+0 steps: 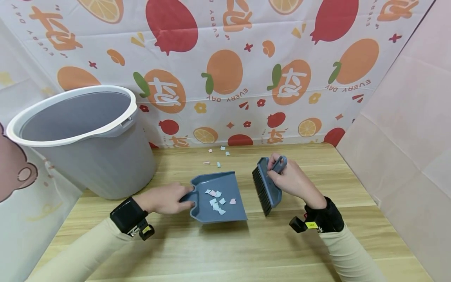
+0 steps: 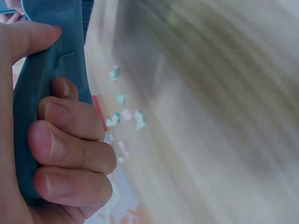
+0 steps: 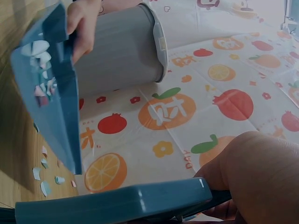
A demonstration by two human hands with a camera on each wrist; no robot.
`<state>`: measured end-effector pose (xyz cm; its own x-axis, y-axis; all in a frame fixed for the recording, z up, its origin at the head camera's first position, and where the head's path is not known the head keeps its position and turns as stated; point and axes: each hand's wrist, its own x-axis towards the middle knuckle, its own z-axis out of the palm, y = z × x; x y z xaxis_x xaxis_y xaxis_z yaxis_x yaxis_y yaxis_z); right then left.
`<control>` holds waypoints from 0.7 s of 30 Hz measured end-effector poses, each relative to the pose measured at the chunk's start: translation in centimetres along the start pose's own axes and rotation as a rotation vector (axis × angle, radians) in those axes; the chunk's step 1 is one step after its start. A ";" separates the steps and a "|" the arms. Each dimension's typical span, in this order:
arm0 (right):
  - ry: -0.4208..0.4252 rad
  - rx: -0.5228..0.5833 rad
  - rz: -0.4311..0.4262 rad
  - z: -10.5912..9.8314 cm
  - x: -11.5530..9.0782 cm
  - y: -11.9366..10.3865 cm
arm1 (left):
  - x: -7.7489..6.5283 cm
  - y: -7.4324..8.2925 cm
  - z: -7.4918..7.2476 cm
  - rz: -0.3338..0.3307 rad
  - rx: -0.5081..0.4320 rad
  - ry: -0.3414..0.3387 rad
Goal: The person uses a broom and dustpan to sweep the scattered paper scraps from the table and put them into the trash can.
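Note:
In the head view my left hand (image 1: pixel 163 198) grips the handle of a blue-grey dustpan (image 1: pixel 229 186), and the left wrist view shows its fingers curled round that handle (image 2: pixel 28 107). Several pale blue and pink paper scraps (image 1: pixel 221 211) lie in the pan, whose front edge points right. My right hand (image 1: pixel 294 178) holds a small hand brush (image 1: pixel 274 192) by its handle, dark bristles facing the pan with a gap between them. More scraps (image 1: pixel 218 165) lie on the tabletop behind the pan, towards the back cloth.
A large grey bucket (image 1: pixel 102 164) with a white rim stands at the left of the wooden table (image 1: pixel 267 250), close to my left forearm. Behind the table hangs a fruit-printed cloth (image 1: pixel 225 113), and a pale sheet (image 1: pixel 398 129) borders the right side.

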<state>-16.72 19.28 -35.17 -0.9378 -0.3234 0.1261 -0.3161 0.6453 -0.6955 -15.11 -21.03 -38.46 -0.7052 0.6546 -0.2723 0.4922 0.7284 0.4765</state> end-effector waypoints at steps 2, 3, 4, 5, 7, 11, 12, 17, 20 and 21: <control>0.001 0.001 0.001 0.0 0.0 0.0 | -0.3 0.2 -0.7 -0.004 0.007 0.001; 0.001 0.002 0.001 0.0 0.0 0.0 | -0.4 0.3 -1.1 -0.005 0.010 0.000; 0.001 0.001 0.002 0.0 0.0 0.1 | -0.6 0.4 -1.4 -0.008 0.010 0.000; 0.002 0.002 0.003 0.0 0.0 0.1 | -0.7 0.5 -1.8 -0.009 0.007 0.002; 0.003 0.003 0.005 0.0 0.0 0.1 | -0.9 0.6 -2.5 -0.010 0.002 0.008; 0.003 0.003 0.009 0.0 0.0 0.1 | -1.3 1.0 -3.9 0.008 -0.003 0.017; 0.002 0.000 0.007 0.0 -0.1 0.2 | -1.4 1.2 -4.2 0.020 0.002 0.021; 0.003 -0.014 -0.007 -0.1 -0.1 0.1 | -1.7 1.9 -5.9 0.031 0.017 0.034; 0.003 -0.018 -0.010 -0.1 -0.1 0.0 | -1.9 2.3 -6.8 0.018 0.022 0.035; 0.002 -0.019 -0.011 -0.1 -0.2 0.0 | -2.0 2.4 -7.1 0.012 0.023 0.035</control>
<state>-16.61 19.45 -35.12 -0.9345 -0.3294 0.1347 -0.3288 0.6545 -0.6809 -16.13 -22.02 -30.80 -0.7165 0.6561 -0.2371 0.5120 0.7254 0.4601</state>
